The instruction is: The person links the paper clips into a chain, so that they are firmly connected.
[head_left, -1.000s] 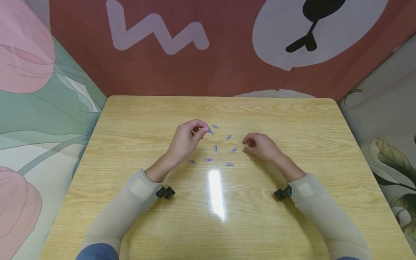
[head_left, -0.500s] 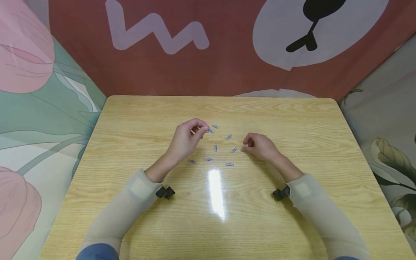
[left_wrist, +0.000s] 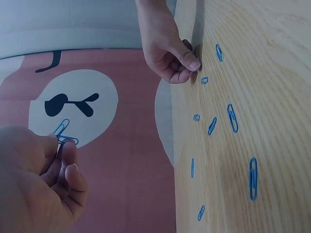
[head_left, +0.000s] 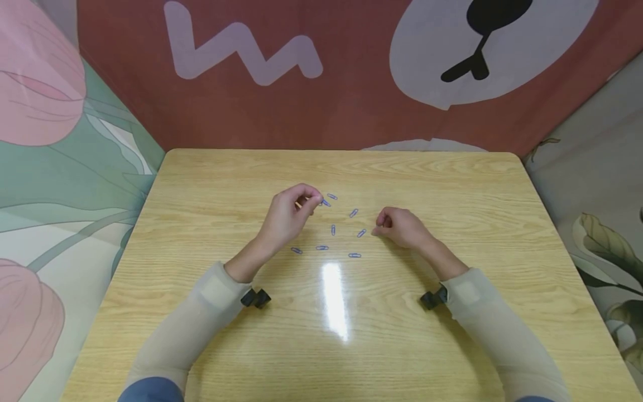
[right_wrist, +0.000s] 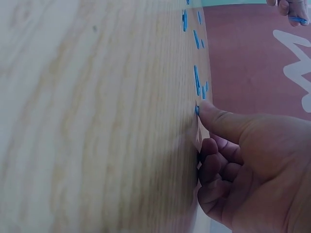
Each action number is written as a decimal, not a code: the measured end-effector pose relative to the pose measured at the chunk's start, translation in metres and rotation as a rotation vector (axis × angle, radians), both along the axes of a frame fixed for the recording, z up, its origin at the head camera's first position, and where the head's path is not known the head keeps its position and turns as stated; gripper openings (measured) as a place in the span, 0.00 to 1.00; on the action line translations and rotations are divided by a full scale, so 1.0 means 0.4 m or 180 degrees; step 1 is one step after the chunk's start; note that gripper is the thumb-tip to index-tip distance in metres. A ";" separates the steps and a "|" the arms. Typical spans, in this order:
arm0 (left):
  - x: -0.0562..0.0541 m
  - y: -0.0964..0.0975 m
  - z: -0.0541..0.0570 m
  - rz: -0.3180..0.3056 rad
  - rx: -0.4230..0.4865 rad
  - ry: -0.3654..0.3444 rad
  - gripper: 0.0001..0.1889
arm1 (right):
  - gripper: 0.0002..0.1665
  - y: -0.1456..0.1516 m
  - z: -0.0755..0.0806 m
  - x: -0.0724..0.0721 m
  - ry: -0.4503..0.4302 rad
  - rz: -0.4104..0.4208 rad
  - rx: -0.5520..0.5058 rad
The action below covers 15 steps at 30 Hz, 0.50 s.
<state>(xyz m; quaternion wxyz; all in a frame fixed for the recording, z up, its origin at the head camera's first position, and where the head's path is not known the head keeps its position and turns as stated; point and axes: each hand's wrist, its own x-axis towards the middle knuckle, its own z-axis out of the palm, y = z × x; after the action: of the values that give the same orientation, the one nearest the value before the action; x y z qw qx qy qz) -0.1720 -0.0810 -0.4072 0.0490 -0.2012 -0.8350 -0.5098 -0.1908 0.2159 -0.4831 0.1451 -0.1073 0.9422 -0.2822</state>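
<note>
My left hand (head_left: 287, 219) is raised over the far middle of the table. Its thumb and fingertip pinch blue wire paper clips (left_wrist: 61, 128); two show crossing each other in the left wrist view. To the right, my right hand (head_left: 404, 226) rests low at the tabletop with its fingers curled. A small blue paper clip (right_wrist: 197, 110) shows at its thumb tip in the right wrist view, mostly hidden by the thumb. Between the hands several loose paper clips lie scattered, the nearest to the right hand being a slanted paper clip (head_left: 361, 233).
The wooden table (head_left: 321, 357) carries a bright light reflection (head_left: 334, 301). A red patterned backdrop (head_left: 351, 111) stands at its far edge, with floral cloths (head_left: 75, 195) at the sides. A black wrist camera (head_left: 256, 297) sits at each sleeve cuff.
My right hand has shifted slightly left, and the paper clip at its fingertips no longer shows in the head view. The left hand is almost still; the loose paper clips stay put.
</note>
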 end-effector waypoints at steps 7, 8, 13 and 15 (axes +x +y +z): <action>-0.002 0.000 -0.002 0.0007 0.0001 -0.0013 0.06 | 0.12 0.010 0.006 -0.001 -0.0024 0.0105 -0.0141; -0.002 0.000 -0.002 0.0008 -0.0003 -0.0010 0.06 | 0.12 0.012 0.006 -0.001 -0.0021 0.0123 -0.0158; -0.002 0.001 -0.004 0.0008 -0.0008 -0.0003 0.06 | 0.12 0.020 0.007 0.000 -0.0026 0.0160 -0.0220; -0.002 0.000 -0.004 0.0007 -0.0011 -0.0002 0.06 | 0.12 0.023 0.008 0.001 -0.0037 0.0160 -0.0248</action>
<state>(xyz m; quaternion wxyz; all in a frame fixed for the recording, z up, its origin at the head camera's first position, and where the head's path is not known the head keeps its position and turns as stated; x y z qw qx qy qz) -0.1727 -0.0808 -0.4088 0.0490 -0.2002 -0.8361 -0.5084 -0.1905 0.2249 -0.4800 0.1533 -0.1349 0.9267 -0.3156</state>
